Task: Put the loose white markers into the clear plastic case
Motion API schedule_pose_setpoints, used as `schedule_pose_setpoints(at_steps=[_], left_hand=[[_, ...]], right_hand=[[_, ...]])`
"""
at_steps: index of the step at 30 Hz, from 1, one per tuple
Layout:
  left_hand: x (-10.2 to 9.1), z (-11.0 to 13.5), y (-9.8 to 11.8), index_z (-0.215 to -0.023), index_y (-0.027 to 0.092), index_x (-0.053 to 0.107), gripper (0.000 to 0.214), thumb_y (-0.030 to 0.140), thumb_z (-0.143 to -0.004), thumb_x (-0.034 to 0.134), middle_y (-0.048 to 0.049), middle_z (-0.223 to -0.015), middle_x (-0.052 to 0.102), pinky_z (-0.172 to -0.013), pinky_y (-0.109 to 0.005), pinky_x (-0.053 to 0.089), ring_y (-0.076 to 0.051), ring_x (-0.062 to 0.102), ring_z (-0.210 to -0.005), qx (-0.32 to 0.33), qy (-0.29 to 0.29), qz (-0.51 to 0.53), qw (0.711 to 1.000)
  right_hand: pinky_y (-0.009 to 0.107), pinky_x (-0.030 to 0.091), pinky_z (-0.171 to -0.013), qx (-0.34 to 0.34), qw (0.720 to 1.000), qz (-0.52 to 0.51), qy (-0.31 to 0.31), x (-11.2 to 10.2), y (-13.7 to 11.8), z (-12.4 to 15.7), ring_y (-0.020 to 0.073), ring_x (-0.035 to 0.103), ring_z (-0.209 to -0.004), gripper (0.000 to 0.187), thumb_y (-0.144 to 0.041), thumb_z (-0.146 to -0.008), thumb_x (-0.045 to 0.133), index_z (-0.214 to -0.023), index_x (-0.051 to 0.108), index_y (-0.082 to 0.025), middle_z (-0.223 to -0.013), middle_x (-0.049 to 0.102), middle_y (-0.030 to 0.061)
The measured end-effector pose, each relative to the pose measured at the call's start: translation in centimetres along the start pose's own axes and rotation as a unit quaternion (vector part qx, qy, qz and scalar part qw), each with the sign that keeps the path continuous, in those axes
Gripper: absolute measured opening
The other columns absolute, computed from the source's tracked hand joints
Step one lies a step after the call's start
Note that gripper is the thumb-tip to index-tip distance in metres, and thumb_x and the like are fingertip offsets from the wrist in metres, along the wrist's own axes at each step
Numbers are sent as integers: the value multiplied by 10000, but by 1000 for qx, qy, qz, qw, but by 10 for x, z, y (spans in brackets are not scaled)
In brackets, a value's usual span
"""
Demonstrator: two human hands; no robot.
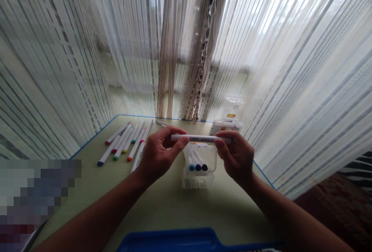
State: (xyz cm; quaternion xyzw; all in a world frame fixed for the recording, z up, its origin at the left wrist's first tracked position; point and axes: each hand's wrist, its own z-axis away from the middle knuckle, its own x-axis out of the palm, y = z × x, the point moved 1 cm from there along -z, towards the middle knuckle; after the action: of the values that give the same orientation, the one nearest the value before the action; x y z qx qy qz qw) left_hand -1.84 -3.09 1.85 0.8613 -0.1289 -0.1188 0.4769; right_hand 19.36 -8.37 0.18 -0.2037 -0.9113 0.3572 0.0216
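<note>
A white marker [202, 138] with dark print on its barrel lies level between my two hands, above the table. My left hand [158, 151] pinches its left end between thumb and fingers. At the other end, my right hand [236, 153] grips it the same way and partly covers that end. Just below and beyond the marker stands an open clear plastic case [200, 182]. Inside it lie several white markers, with teal, blue and black ends [198, 167] facing me.
Several loose markers [117, 145] with coloured ends are spread on the green table [174, 209] at the left. Another clear case [228, 124] stands at the back right. A blue tray-like edge [171, 240] runs along the front. Striped sheer curtains [130, 50] hang behind.
</note>
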Motion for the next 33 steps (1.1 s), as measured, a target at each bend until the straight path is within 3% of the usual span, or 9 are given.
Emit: schedule_pose_setpoints(at_steps=[10, 17, 24, 33], left_hand=[[2, -1, 1, -943, 129, 682, 207, 333, -915, 670, 5, -672, 606, -465, -192, 395, -81, 509, -522, -14, 1, 22, 1000], [1, -1, 3, -907, 146, 694, 155, 297, -875, 711, 10, -675, 615, -463, -176, 390, -77, 512, -530, 8, -2, -19, 1000], [2, -2, 2, -906, 133, 695, 183, 315, -888, 697, 1, -651, 629, -454, -191, 399, -80, 516, -497, -18, 6, 23, 1000], [2, -5, 2, -932, 124, 693, 201, 313, -868, 720, 4, -651, 629, -452, -193, 414, -80, 526, -493, -45, 10, 52, 998]], right_hand=[[222, 382, -444, -1, 1000, -12, -14, -3, 4, 2, 87, 477, -503, 102, -264, -949, 635, -1018, 665, -196, -738, 606, -2], [227, 361, -431, -9, 1000, 0, -14, -4, 3, 1, 90, 458, -475, 89, -273, -949, 637, -983, 663, -195, -651, 549, -30], [222, 332, -395, -9, 1000, -15, -5, -1, -4, -3, 93, 457, -418, 197, -317, -999, 548, -924, 668, -180, -536, 496, -51], [210, 376, -410, 3, 1000, -6, -26, -2, -1, -1, 76, 478, -466, 107, -261, -932, 653, -1006, 681, -190, -686, 590, -18]])
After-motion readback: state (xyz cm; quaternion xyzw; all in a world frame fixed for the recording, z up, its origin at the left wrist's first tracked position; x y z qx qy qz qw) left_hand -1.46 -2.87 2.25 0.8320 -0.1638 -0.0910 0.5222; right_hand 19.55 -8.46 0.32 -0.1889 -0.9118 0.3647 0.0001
